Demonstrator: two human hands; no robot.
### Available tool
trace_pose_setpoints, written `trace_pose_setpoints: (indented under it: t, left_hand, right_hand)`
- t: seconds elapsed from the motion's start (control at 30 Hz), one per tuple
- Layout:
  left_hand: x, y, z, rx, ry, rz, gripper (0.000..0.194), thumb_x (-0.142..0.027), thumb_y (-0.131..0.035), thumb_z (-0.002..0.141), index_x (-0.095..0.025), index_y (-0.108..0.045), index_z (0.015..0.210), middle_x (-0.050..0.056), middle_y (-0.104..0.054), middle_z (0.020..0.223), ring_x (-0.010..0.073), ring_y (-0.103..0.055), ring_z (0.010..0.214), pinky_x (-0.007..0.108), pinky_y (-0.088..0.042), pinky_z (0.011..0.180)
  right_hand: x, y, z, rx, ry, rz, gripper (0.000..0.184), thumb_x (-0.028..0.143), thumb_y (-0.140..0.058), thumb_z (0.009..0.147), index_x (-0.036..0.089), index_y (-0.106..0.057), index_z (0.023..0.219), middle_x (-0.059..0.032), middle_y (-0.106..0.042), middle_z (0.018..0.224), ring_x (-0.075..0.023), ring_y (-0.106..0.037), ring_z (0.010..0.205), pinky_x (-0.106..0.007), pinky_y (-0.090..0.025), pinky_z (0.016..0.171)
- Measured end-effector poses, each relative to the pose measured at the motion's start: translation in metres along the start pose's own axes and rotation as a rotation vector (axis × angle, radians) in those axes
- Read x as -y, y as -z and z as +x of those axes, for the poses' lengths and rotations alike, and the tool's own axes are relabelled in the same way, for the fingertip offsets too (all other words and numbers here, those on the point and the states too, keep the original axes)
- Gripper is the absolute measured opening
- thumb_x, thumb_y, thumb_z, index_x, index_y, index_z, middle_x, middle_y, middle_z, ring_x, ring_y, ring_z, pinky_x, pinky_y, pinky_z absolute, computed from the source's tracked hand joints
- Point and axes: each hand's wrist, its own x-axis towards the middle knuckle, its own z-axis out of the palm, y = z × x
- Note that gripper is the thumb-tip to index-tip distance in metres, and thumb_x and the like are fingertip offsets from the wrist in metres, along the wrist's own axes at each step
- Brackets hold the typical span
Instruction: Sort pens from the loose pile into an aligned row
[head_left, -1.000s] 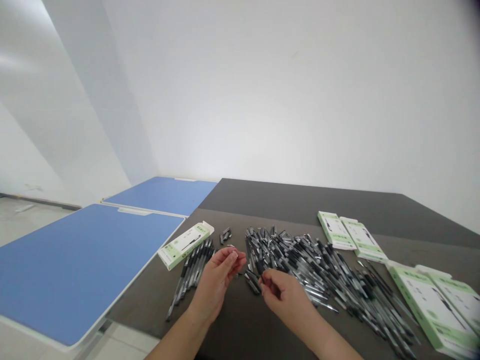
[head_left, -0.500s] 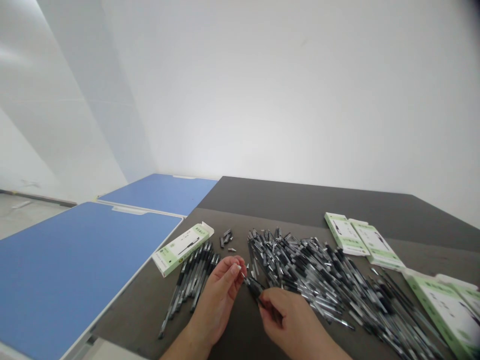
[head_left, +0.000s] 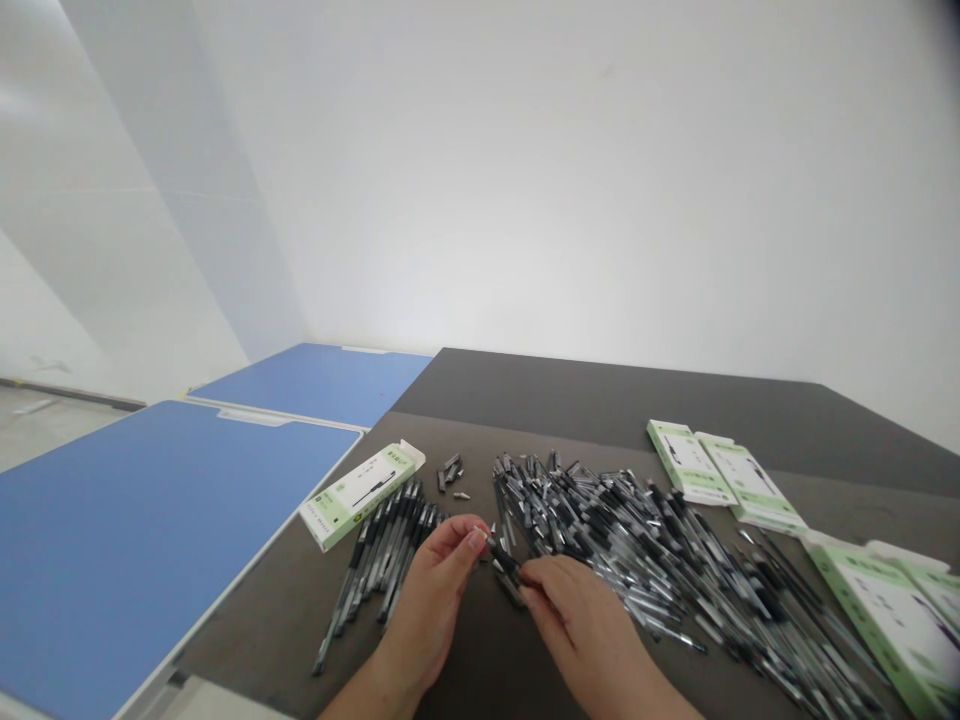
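A pen [head_left: 501,553] with a black grip spans the gap between my two hands, tilted, its tip end toward the left. My left hand [head_left: 435,590] pinches that tip end between thumb and fingertips; whether a separate tip piece is in the pinch is too small to tell. Closed around the rear of the pen is my right hand [head_left: 574,620], which hides much of the barrel. Just below the pen, a dark piece [head_left: 510,588] shows beside the right fingers. Left of my left hand lies a row of assembled-looking pens [head_left: 371,555] with black grips.
A large heap of pen parts [head_left: 592,520] covers the table's middle right, with thin refills [head_left: 802,580] farther right. Small caps [head_left: 450,472] and a metal tip [head_left: 461,495] lie ahead. Green-white boxes [head_left: 360,492] flank both sides. Blue tabletops [head_left: 172,530] adjoin at left.
The right hand has moved slightly up and left, bringing the pen's grip closer to the left fingertips. The left hand stays almost in place, still pinching.
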Motion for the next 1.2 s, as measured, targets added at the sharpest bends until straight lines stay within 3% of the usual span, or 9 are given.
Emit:
trace_pose_setpoints:
  t: [0.1,0.2,0.37,0.5,0.57,0.73,0.9,1.07,1.2]
  left_hand:
    - [0.001,0.002,0.0,-0.014,-0.008,0.047,0.014,-0.028,-0.063,0.077,-0.017,-0.066,0.085,0.001,-0.06,0.085,0.0126,-0.052,0.082,0.024,-0.039,0.08]
    - [0.002,0.002,-0.001,0.004,-0.016,0.081,0.015,-0.029,-0.062,0.077,-0.018,-0.066,0.086,0.002,-0.062,0.086,0.0144,-0.052,0.085,0.026,-0.039,0.082]
    - [0.001,0.001,-0.004,0.05,-0.019,0.105,0.015,-0.029,-0.06,0.079,-0.018,-0.067,0.087,0.002,-0.063,0.088,0.0156,-0.053,0.087,0.027,-0.039,0.085]
    - [-0.002,-0.001,-0.005,0.094,-0.011,0.07,0.014,-0.028,-0.059,0.081,-0.019,-0.067,0.087,0.002,-0.063,0.087,0.0153,-0.053,0.087,0.027,-0.04,0.085]
    - [-0.003,-0.002,-0.005,0.108,0.015,0.032,0.015,-0.029,-0.058,0.081,-0.018,-0.067,0.087,0.003,-0.063,0.087,0.0158,-0.054,0.087,0.028,-0.041,0.085]
    - [-0.004,-0.004,-0.006,0.069,0.022,0.067,0.017,-0.03,-0.061,0.078,-0.016,-0.068,0.085,0.004,-0.065,0.087,0.0173,-0.055,0.087,0.03,-0.042,0.086]
    - [-0.006,-0.005,-0.006,0.09,0.044,0.039,0.018,-0.031,-0.063,0.076,-0.016,-0.069,0.083,0.005,-0.066,0.086,0.0185,-0.056,0.086,0.03,-0.043,0.083]
    - [-0.004,-0.004,-0.004,0.043,0.021,0.126,0.019,-0.032,-0.062,0.077,-0.017,-0.068,0.085,0.005,-0.066,0.088,0.019,-0.056,0.089,0.031,-0.041,0.086]
    - [-0.005,-0.005,-0.006,0.101,0.039,0.073,0.018,-0.032,-0.061,0.078,-0.016,-0.068,0.083,0.005,-0.065,0.086,0.0183,-0.056,0.086,0.031,-0.042,0.083]
  right_hand:
    - [-0.005,-0.004,-0.002,-0.027,-0.109,0.251,0.024,0.029,-0.038,0.09,0.021,-0.058,0.1,-0.0068,-0.062,0.097,-0.02,-0.054,0.092,-0.033,-0.038,0.083]
    - [-0.006,-0.008,-0.001,0.094,-0.324,0.622,0.031,0.044,-0.039,0.089,0.021,-0.059,0.099,-0.0012,-0.056,0.073,-0.0146,-0.051,0.068,-0.026,-0.04,0.062]
    - [0.004,-0.002,0.005,0.127,-0.46,0.93,0.043,0.052,-0.067,0.067,0.017,-0.059,0.092,0.0082,-0.034,0.054,-0.0063,-0.03,0.048,-0.019,-0.023,0.045]
    - [0.012,0.004,0.004,0.267,-0.55,1.142,0.037,0.052,-0.051,0.079,0.016,-0.059,0.081,0.0085,-0.033,0.046,-0.0055,-0.019,0.041,-0.02,-0.012,0.04]
    - [0.012,0.003,0.004,0.269,-0.552,1.148,0.033,0.048,-0.053,0.079,0.017,-0.059,0.082,0.0077,-0.037,0.047,-0.0058,-0.021,0.041,-0.02,-0.013,0.04]
    - [0.007,-0.001,0.006,0.046,-0.457,0.896,0.029,0.039,-0.071,0.065,0.019,-0.062,0.083,0.0056,-0.047,0.059,-0.008,-0.04,0.054,-0.019,-0.03,0.049]
    - [0.009,-0.002,0.004,0.27,-0.57,1.124,0.041,0.053,-0.048,0.08,0.014,-0.061,0.084,0.0077,-0.038,0.045,-0.0051,-0.021,0.037,-0.02,-0.013,0.037]
    - [0.008,-0.004,0.007,0.04,-0.447,0.859,0.034,0.042,-0.07,0.065,0.018,-0.061,0.088,0.0051,-0.048,0.058,-0.0084,-0.04,0.052,-0.02,-0.029,0.048]
    - [0.01,-0.001,0.004,0.269,-0.552,1.054,0.037,0.05,-0.048,0.08,0.015,-0.061,0.081,0.0067,-0.04,0.045,-0.0061,-0.024,0.038,-0.02,-0.016,0.037]
